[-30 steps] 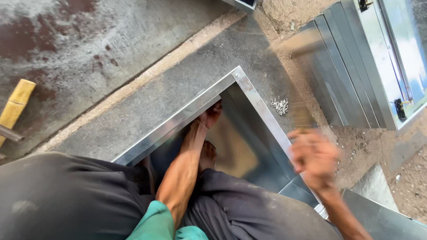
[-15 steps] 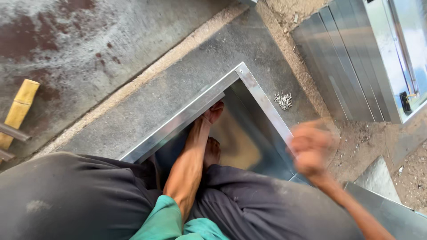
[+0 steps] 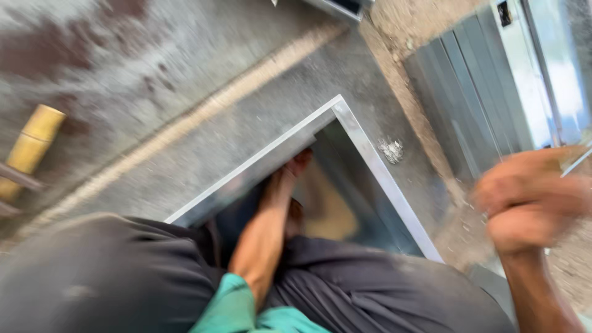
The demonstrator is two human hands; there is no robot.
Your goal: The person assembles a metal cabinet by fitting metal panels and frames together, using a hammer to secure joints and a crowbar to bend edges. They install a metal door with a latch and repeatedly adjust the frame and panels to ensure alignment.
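Head view: your left hand [image 3: 295, 169] reaches into the sheet-metal box [image 3: 364, 154], fingers pressed on its far wall; your right hand [image 3: 530, 200], blurred, closes around a thin rod [image 3: 576, 162] well right.

1 head-worn camera looks steeply down past the person's lap, close above the open metal box [image 3: 364, 154] at centre. Concrete floor [image 3: 154, 74] fills the far left, stacked metal panels [image 3: 468, 92] the far right. Motion blurs the view.
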